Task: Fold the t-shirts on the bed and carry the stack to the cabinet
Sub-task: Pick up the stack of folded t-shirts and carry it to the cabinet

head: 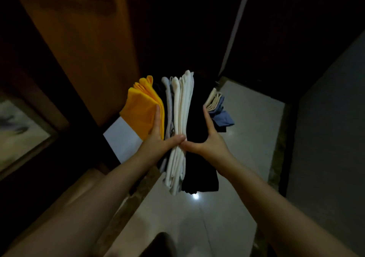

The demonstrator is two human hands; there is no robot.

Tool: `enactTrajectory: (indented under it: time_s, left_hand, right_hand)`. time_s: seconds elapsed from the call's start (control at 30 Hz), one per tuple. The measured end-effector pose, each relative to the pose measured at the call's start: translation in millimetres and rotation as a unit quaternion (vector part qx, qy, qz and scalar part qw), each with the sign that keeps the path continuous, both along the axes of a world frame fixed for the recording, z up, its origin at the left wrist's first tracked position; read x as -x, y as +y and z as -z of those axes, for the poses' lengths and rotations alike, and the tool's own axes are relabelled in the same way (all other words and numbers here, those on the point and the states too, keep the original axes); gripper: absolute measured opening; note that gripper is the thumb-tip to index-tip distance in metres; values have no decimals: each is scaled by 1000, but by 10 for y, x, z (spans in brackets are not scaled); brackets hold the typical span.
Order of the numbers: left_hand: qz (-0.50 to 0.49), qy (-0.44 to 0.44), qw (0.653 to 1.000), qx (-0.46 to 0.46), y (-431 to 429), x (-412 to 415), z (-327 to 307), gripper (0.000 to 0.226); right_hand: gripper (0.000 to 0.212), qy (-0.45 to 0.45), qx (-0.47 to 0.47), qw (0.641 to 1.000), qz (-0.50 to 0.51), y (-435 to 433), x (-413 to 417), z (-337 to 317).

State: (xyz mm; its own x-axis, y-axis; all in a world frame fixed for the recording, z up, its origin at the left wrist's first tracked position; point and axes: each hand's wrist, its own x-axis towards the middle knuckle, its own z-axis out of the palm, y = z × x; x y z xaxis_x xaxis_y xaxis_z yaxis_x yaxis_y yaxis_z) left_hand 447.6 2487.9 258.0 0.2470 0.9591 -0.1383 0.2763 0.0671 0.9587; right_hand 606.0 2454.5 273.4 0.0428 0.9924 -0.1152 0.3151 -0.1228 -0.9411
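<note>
I hold a stack of folded t-shirts (pixel 182 118) on edge in front of me, above the floor. From left to right it shows a yellow shirt (pixel 141 108), grey and white ones, a black one (pixel 197 122), then cream and blue ones (pixel 218 108). My left hand (pixel 160 138) presses against the yellow side with its thumb across the near edge. My right hand (pixel 207 138) grips the opposite side, fingers on the black and blue layers. The two thumbs meet at the middle of the stack.
A wooden cabinet door (pixel 79 45) stands open at the left, with a dark opening behind the stack. A pale glossy tiled floor (pixel 197 227) lies below. A grey wall (pixel 331 128) closes the right side. The room is dim.
</note>
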Motion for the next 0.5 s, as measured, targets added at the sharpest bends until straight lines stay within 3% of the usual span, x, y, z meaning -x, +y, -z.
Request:
enactTrajectory:
  time_s: [0.33,0.5]
  left_hand:
    - [-161,-41,986,3,1743,222,297,95]
    - [-256,-7,966,18,2358,615,407,97]
  right_hand:
    - [109,23,-2,987,-157,2245,209,266]
    - [107,57,20,966,-253,3137,655,461]
